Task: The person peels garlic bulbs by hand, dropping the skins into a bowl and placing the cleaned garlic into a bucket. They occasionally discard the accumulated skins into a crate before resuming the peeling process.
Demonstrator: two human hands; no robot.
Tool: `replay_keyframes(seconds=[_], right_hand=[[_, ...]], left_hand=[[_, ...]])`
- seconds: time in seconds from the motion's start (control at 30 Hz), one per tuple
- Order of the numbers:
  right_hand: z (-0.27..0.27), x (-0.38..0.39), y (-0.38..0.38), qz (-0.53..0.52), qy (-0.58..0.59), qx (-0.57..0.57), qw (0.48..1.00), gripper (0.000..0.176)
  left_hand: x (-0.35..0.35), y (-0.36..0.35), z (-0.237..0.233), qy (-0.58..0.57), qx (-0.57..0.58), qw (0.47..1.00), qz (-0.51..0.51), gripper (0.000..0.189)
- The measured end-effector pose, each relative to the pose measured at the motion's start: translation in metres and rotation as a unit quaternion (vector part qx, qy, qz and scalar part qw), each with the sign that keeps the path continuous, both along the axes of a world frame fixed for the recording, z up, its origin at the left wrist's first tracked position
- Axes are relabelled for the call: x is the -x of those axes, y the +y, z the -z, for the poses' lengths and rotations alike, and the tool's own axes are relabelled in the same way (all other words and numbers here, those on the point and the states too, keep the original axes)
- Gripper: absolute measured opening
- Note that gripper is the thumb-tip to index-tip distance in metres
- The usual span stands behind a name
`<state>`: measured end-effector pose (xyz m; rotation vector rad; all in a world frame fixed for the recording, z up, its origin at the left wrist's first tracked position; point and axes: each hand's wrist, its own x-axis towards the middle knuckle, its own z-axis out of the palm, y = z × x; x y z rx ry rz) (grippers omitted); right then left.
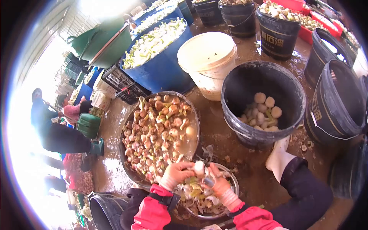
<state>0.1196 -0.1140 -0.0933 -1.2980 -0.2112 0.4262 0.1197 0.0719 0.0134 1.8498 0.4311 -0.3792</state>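
Both my hands wear orange gloves and meet over a metal bowl of peelings. My left hand is closed on a pale peeled bulb. On the bulb's right side is my right hand, its fingers wrapped round a small grey tool, probably a knife. Just beyond my left hand, a wide round tub holds many brown, unpeeled bulbs in muddy water. Farther right, a black bucket has white peeled bulbs at its bottom.
A white bucket and a blue tub of cut stalks stand beyond. Black buckets line the right and back. My bare foot rests beside the near bucket. People are at the left on the wet floor.
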Motion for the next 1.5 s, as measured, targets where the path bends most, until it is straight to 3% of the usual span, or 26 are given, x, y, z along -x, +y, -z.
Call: replay_keyframes(seconds=[0.07,0.13,0.23,0.27,0.33,0.4,0.43,0.47,0.53,0.57,0.6,0.67,0.73,0.8,0.83,0.93,0.97,1.03,1.2,1.27,1.3,1.33,1.37,1.4,1.47,1.5], right_hand=[[-0.026,-0.001,-0.011,-0.103,0.269,-0.159,0.944,0.074],[-0.041,0.009,-0.018,-0.110,0.251,-0.127,0.953,0.064],[-0.027,0.020,-0.019,-0.033,0.307,-0.164,0.937,0.042],[-0.015,0.014,-0.021,-0.018,0.417,-0.206,0.885,0.034],[-0.017,0.008,-0.027,-0.021,0.494,-0.221,0.841,0.022],[-0.020,0.016,-0.025,-0.019,0.471,-0.220,0.854,0.021],[-0.020,0.021,-0.022,-0.014,0.451,-0.220,0.865,0.021],[-0.019,0.027,-0.017,-0.019,0.450,-0.218,0.866,0.021],[-0.017,0.036,-0.007,-0.076,0.350,-0.236,0.903,0.018],[-0.023,0.038,-0.009,-0.061,0.397,-0.158,0.902,0.016],[-0.032,0.037,-0.015,-0.062,0.397,-0.156,0.902,0.016],[-0.044,0.031,-0.028,-0.150,0.250,-0.031,0.956,0.019],[-0.028,0.029,-0.025,-0.185,0.223,-0.023,0.957,0.027],[-0.053,0.024,-0.024,-0.180,0.236,0.050,0.954,0.028],[-0.066,0.021,-0.024,-0.185,0.225,0.076,0.954,0.035],[-0.012,0.032,-0.009,-0.187,0.187,0.014,0.964,0.044],[-0.016,0.033,-0.009,-0.168,0.213,-0.011,0.963,0.050],[-0.035,0.033,-0.012,-0.158,0.220,0.015,0.963,0.048],[-0.029,0.044,-0.008,-0.109,0.150,0.099,0.978,0.041],[-0.020,0.046,-0.005,-0.072,0.198,-0.008,0.977,0.036],[-0.033,0.041,-0.007,-0.073,0.196,-0.010,0.978,0.036],[-0.048,0.036,-0.011,-0.080,0.208,-0.002,0.975,0.035],[-0.059,0.034,-0.014,-0.088,0.221,0.006,0.971,0.033],[-0.060,0.035,-0.015,-0.091,0.221,0.005,0.971,0.033],[-0.061,0.035,-0.015,-0.089,0.000,0.028,0.996,0.031],[-0.049,0.040,-0.012,-0.090,0.035,0.003,0.995,0.034]], left_hand=[[0.023,-0.029,-0.013,0.015,-0.030,0.998,0.060,0.034],[0.049,-0.046,-0.011,-0.028,-0.040,0.998,0.036,0.023],[0.082,-0.047,-0.004,-0.124,0.021,0.953,-0.276,0.011],[0.092,-0.042,-0.003,-0.120,0.066,0.933,-0.332,0.014],[0.111,-0.027,0.006,-0.002,-0.168,0.969,-0.180,0.026],[0.112,-0.045,-0.004,0.074,-0.161,0.982,-0.061,0.038],[0.116,-0.053,0.016,0.031,-0.195,0.980,-0.030,0.046],[0.115,-0.073,0.006,-0.060,-0.290,0.955,0.008,0.051],[0.117,-0.081,0.043,-0.112,-0.146,0.980,-0.080,0.070],[0.113,-0.084,0.035,-0.036,-0.063,0.984,-0.161,0.063],[0.113,-0.084,0.031,-0.069,0.078,0.966,-0.238,0.057],[0.116,-0.077,0.017,-0.063,0.256,0.921,-0.288,0.054],[0.123,-0.068,0.015,-0.072,0.262,0.927,-0.258,0.056],[0.126,-0.066,0.011,-0.078,0.268,0.933,-0.227,0.059],[0.126,-0.067,0.007,-0.071,0.211,0.954,-0.199,0.060],[0.124,-0.075,-0.002,-0.009,0.104,0.982,-0.158,0.064],[0.124,-0.079,0.001,-0.057,-0.033,0.990,-0.121,0.064],[0.119,-0.088,0.003,-0.147,-0.277,0.948,-0.046,0.061],[0.115,-0.103,0.005,-0.134,-0.390,0.911,-0.026,0.054],[0.114,-0.101,0.002,-0.151,-0.339,0.926,-0.065,0.062],[0.116,-0.099,0.007,-0.148,-0.184,0.956,-0.173,0.064],[0.119,-0.097,0.012,-0.139,-0.021,0.952,-0.273,0.067],[0.116,-0.095,0.000,-0.135,0.301,0.860,-0.390,0.068],[0.119,-0.091,0.007,-0.161,0.403,0.793,-0.427,0.058],[0.119,-0.084,0.013,-0.105,0.486,0.720,-0.485,0.055],[0.118,-0.083,0.011,-0.106,0.484,0.721,-0.484,0.055]])
